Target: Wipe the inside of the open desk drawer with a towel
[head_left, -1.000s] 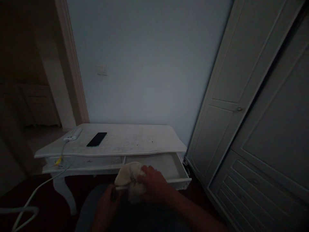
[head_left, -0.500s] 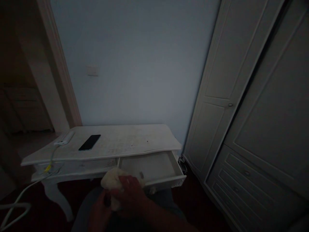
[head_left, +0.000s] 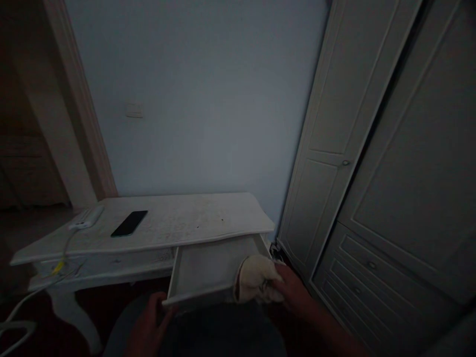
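A pale cloth [head_left: 256, 277] is bunched in my right hand [head_left: 292, 287], whose fingers are closed round its right side. The cloth lies over the front right part of a pulled-out white drawer [head_left: 208, 267] and hides that corner. At the drawer's front left corner, my left hand [head_left: 152, 317] grips the edge, thumb and fingers on either side. Nothing shows inside the visible part of the drawer. The drawer belongs to a white table [head_left: 193, 210] with a worn top.
A dark phone [head_left: 129, 223] and a white power strip [head_left: 87, 217] lie on the table's left side, with a cable [head_left: 22, 305] hanging down. A light wardrobe [head_left: 330, 124] stands at the right. Behind the table is a pale blue wall [head_left: 201, 99] with a switch [head_left: 134, 110].
My right hand has carried the cloth rightward to the drawer's front right. My left hand has left the cloth and now holds the drawer's left corner. The view has shifted slightly right.
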`<state>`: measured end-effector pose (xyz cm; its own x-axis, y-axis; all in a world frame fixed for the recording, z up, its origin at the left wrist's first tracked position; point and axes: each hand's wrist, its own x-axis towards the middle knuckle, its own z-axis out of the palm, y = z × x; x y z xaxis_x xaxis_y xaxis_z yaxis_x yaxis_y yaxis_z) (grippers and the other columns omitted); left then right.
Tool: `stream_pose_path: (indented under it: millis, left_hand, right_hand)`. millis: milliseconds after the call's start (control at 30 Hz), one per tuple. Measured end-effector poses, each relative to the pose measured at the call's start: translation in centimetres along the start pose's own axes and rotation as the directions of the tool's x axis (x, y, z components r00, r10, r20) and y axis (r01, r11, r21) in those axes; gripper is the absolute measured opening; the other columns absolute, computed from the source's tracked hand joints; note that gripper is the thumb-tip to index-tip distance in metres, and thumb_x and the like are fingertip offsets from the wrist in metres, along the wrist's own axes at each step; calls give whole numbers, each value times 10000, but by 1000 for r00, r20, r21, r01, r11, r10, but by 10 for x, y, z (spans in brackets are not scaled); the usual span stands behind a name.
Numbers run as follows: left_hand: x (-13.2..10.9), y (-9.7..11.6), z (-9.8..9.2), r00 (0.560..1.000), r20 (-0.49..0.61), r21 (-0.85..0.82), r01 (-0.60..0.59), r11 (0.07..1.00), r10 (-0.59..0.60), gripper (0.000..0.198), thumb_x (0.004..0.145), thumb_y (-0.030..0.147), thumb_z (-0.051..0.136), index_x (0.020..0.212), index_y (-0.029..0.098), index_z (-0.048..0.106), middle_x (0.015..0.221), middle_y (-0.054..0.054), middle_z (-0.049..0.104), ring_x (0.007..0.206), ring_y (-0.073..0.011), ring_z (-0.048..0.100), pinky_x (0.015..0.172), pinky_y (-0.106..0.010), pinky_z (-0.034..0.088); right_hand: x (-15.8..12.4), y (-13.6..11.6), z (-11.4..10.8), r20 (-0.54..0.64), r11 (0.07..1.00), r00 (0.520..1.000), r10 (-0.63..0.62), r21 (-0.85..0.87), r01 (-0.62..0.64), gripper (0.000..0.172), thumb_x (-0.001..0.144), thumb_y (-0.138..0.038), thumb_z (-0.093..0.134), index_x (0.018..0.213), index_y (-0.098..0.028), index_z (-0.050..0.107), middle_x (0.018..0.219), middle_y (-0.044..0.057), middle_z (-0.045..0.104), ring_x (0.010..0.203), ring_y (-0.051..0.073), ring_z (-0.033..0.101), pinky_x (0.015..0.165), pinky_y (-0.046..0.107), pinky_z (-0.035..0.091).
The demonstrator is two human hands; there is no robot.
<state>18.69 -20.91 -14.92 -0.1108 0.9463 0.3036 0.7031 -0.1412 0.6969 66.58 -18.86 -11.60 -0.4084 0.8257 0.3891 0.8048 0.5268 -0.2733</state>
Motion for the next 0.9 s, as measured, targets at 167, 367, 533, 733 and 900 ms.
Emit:
stream_pose_path:
  millis: [167,367,533,733,900]
  left_hand:
    - [21,13,4,922,65,275,-384,881,382,827,787,316,718,1573,301,460,1628,-119,540,1471,-349,529,1216,-543,412]
    - [49,31,19,849,170,179,-525,832,500,864,843,300,722,1642,266,395,1612,-120,559,1433,-321,582,1185,-439,492]
    - [45,11,2,771,102,154,-636,756,629,905,885,244,652,1700,262,258,1673,-128,472,1486,-307,526,1206,-431,483]
    - [36,-11,-12,756,98,309,-641,703,647,606,940,247,645,1528,368,562,1439,-26,718,1269,-258,715,1154,-424,546]
    - [40,-30,6,696,21,386,-668,637,717,213,1011,458,636,1072,354,813,1210,-27,824,1123,-243,783,1029,-376,631]
  right_hand:
    - [12,-22,3,67,993,992,-104,-48,108,680,852,-548,746,1432,-217,620,1597,216,495,1471,428,444,1189,598,368]
    - [98,-134,66,156,984,972,-177,16,176,759,839,-659,753,1462,-280,543,1485,151,606,1252,379,618,1080,517,488]
    - [135,-182,89,245,974,947,-210,-31,224,1087,776,-622,826,1666,-323,278,1243,106,704,1002,349,688,818,430,580]
    - [93,-115,68,254,975,948,-190,-69,213,788,860,-353,752,1591,-400,460,1392,112,672,1184,358,655,1013,475,518]
    - [47,-31,12,246,992,966,-74,-80,97,782,816,-219,706,1559,-397,541,1489,120,636,1334,364,599,1124,503,467]
